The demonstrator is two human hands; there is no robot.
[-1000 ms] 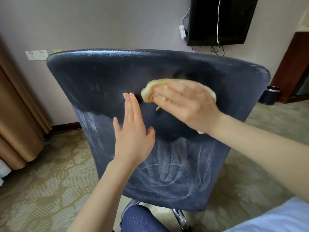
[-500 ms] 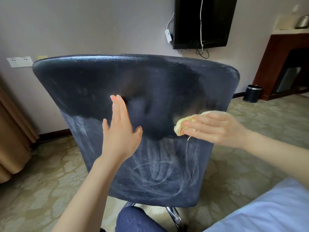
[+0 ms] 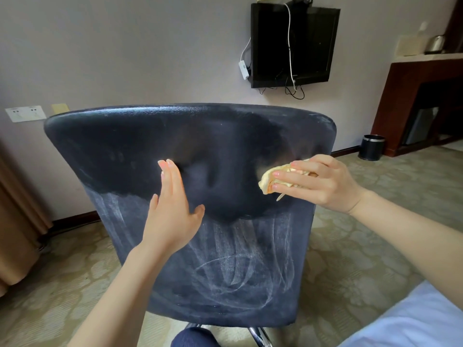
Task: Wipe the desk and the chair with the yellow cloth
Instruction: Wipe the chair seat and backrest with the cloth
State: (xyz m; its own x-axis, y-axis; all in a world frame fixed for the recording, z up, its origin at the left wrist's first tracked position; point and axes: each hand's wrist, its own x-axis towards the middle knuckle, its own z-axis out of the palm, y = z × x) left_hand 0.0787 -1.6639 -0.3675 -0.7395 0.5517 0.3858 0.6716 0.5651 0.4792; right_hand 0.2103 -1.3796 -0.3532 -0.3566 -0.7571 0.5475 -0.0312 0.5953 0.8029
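The back of a dark blue chair (image 3: 140, 146) fills the middle of the view. Its upper half looks dark and clean, while white streaks cover the lower half. My left hand (image 3: 172, 209) presses flat against the backrest with straight fingers, left of centre. My right hand (image 3: 318, 181) grips a bunched yellow cloth (image 3: 269, 179) against the backrest near its right edge. The desk is not in view.
A black screen (image 3: 295, 43) with dangling cables hangs on the wall behind. A black bin (image 3: 371, 147) stands on the patterned carpet beside a dark wooden cabinet (image 3: 423, 101) at right. A brown curtain (image 3: 15, 234) hangs at left. Pale blue fabric (image 3: 411, 321) lies at bottom right.
My right hand moved the cloth from the upper middle of the backrest down and to its right edge. The left hand stayed pressed on the backrest.
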